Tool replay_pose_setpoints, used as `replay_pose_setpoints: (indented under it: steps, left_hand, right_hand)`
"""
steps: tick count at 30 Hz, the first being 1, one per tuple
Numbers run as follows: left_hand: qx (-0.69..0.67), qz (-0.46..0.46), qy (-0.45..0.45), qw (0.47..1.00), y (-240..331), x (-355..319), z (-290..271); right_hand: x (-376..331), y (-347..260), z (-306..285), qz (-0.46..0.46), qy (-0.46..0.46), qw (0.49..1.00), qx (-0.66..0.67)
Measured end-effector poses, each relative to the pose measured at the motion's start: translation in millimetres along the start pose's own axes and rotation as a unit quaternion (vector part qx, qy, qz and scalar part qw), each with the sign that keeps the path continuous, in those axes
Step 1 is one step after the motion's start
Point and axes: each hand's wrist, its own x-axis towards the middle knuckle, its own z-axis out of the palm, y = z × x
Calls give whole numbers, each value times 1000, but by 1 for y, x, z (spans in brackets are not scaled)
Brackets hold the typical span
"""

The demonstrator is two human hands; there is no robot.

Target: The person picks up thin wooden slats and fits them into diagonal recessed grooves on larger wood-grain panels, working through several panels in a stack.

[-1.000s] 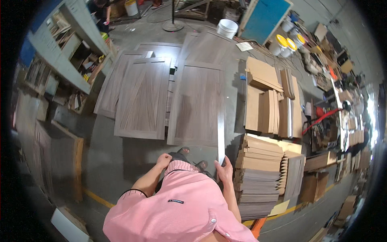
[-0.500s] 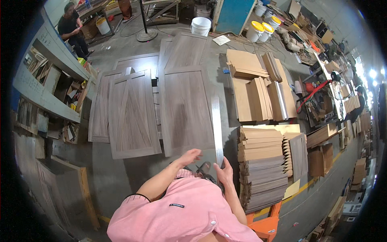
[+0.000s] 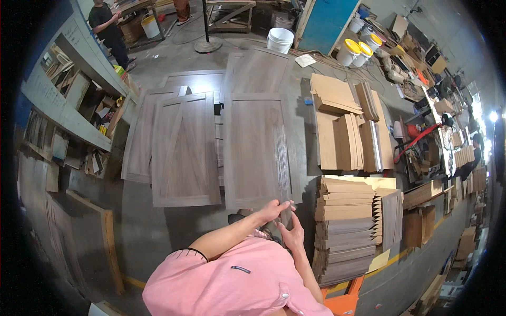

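Woodworking shop: cabinet door panels (image 3: pixel 184 150) on concrete floor (image 3: pixel 158 231), stacked boards (image 3: pixel 342 231), paint buckets (image 3: pixel 279 39).

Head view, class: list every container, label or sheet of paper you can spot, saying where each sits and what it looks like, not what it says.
White bucket: floor at the top, round, open.
Yellow-lidded tubs: right of the blue board, white, round.
Paper sheet: floor beside the bucket, pale, flat.
Shirt label: pink shirt front, small dark strip.
Yellow-rimmed pail: upper left, white.
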Motion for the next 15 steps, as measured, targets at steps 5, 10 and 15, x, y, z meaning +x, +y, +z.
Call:
replay_pose_setpoints:
  steps: [5,10,15]
  left_hand:
    - [7,-13,0,1000,5,-3,-4]
    - [13,208,241,948,40,-13,4]
    - [107,303,12,947,179,-94,29]
  right_hand:
    - [0,2,6,-18,7,1000,17]
    - [-6,-5,8,-11,28,986,163]
    - [0,14,8,-16,37,969,244]
